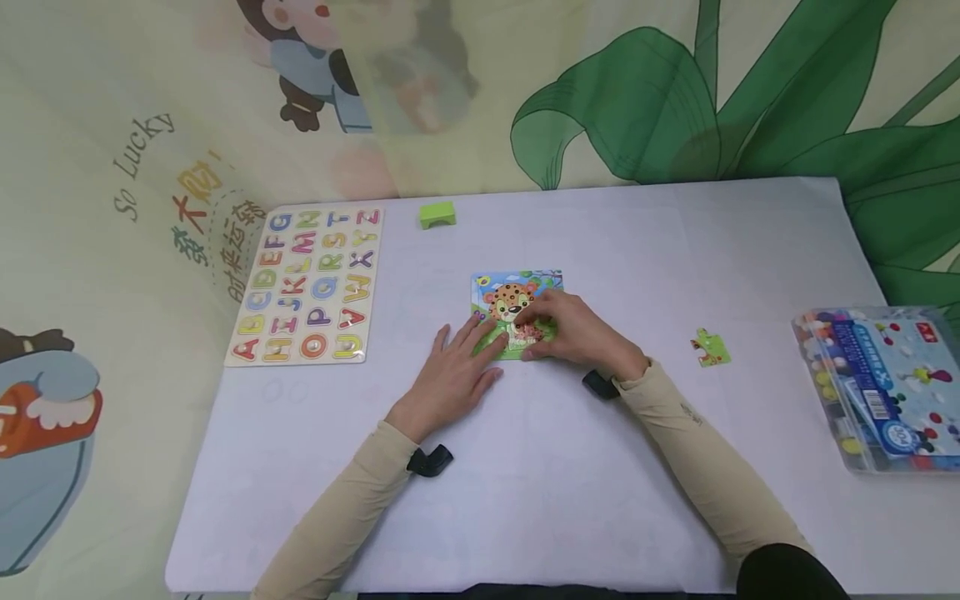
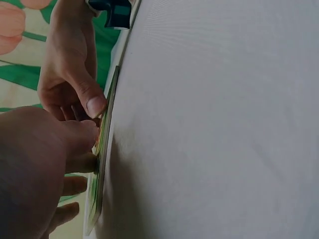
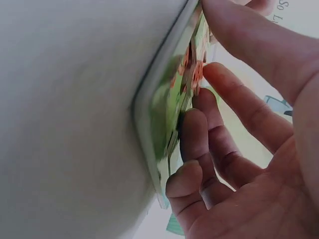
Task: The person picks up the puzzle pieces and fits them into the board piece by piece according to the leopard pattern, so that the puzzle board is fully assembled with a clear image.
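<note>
A square jigsaw puzzle (image 1: 512, 292) with a cartoon leopard on a blue and green ground lies mid-table. My right hand (image 1: 572, 329) arches over its lower right part and pinches a puzzle piece (image 1: 528, 332) with orange spots between thumb and fingers. In the right wrist view that piece (image 3: 198, 73) sits slightly raised and tilted over the board. The left hand (image 1: 450, 379) lies spread at the lower left, its fairly straight fingertips resting on the puzzle. From the left wrist, the puzzle (image 2: 102, 164) shows edge-on, and the left hand (image 2: 40, 159) hides much of it.
A loose green puzzle piece (image 1: 710, 347) lies to the right. An alphabet board (image 1: 370, 333) is at the left, and a green block (image 1: 437, 215) stands near the back edge. The clear plastic case (image 1: 885, 392) of colored balls sits at the far right.
</note>
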{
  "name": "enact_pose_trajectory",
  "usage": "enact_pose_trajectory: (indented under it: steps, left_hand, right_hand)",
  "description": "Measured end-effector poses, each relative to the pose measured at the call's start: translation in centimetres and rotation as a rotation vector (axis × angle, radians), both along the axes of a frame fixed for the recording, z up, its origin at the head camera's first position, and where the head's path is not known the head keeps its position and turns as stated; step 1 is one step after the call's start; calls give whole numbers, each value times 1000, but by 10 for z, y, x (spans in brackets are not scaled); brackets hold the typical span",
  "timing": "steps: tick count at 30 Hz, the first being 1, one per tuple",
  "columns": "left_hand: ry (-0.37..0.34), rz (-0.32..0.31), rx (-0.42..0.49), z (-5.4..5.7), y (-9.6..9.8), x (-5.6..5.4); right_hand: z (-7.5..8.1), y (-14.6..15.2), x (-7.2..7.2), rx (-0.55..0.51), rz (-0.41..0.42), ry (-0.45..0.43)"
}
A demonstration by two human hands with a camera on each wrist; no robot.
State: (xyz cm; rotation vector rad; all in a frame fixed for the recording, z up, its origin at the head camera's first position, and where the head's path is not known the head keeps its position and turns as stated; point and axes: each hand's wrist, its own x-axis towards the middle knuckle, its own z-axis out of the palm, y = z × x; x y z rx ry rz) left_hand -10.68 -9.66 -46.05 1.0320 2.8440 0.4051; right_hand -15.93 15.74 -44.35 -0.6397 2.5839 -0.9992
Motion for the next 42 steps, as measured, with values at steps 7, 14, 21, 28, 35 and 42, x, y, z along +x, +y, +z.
enact_pose_trajectory:
  steps: [7, 14, 21, 28, 35, 42]
  left_hand:
    - [47, -41, -31, 3, 5, 2]
    - [35, -49, 24, 8, 7, -3]
    - [54, -69, 12, 8, 7, -4]
    - [51, -70, 33, 8, 11, -3]
    - [74, -80, 16, 3, 13, -2]
    - [50, -84, -16, -2, 17, -2]
  right_hand:
    - [5, 29, 3, 6, -68, 63]
    - [8, 91, 16, 69, -201, 101]
    - [19, 151, 41, 125, -348, 145]
    - [22, 203, 64, 242, -447, 26]
    - [20, 223, 76, 265, -403, -34]
    - [18, 219, 79, 267, -382, -22]
